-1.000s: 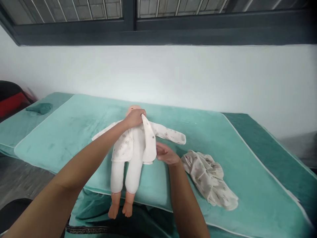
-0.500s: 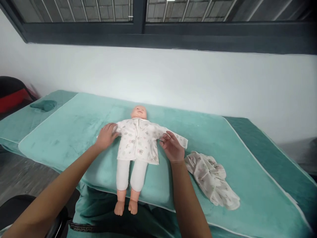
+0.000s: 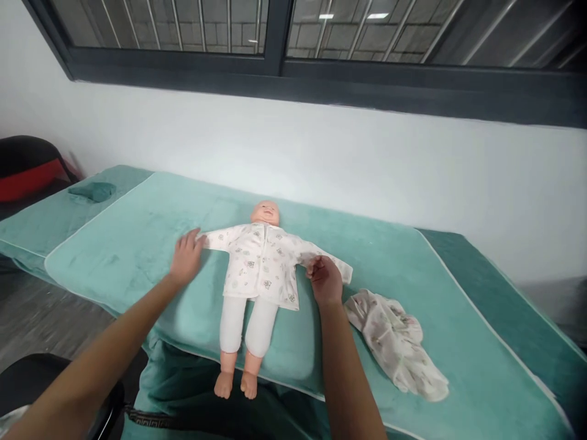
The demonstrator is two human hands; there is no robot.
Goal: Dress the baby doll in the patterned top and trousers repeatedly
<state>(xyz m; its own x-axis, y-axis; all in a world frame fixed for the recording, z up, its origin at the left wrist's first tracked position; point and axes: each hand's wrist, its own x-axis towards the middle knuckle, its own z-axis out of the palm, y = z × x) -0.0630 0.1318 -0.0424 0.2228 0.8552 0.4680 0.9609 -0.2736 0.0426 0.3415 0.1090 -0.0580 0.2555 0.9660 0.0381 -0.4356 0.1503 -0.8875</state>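
1. A white wall [image 3: 348,165] runs behind everything, with a dark-framed window [image 3: 274,43] at 12 o'clock, the middle of the view being the dial's hub; below it lies a bed [image 3: 165,211] with a teal plush cover.
2. Toward 9 o'clock, by the bed's far end, stands a black-and-red chair [image 3: 34,180].
3. Between 8 and 9 o'clock is the left hand [image 3: 187,256], fingers extended and slightly parted, tips at the cuff of a printed jacket [image 3: 257,260]; I cannot tell whether it pinches the cloth; if it does, drawing back could drag that sleeve askew.
4. From the hub down toward 7 o'clock a doll [image 3: 265,321] lies face up on the bed, wearing the jacket; its feet jut past the near edge, so a pull toward the wearer could slide it off; uneven tugs on the sleeves could twist the jacket, whose fastening is too small to make out.
5. At 5 o'clock the right hand [image 3: 326,278] is half closed, fingers curled beside the other sleeve; whether it has hold of the fabric is hidden; a snag there could swing the doll's arm.
6. Between 4 and 5 o'clock a crumpled pale cloth [image 3: 398,345] lies just beside the right forearm; an outward sweep of the elbow could push it away.
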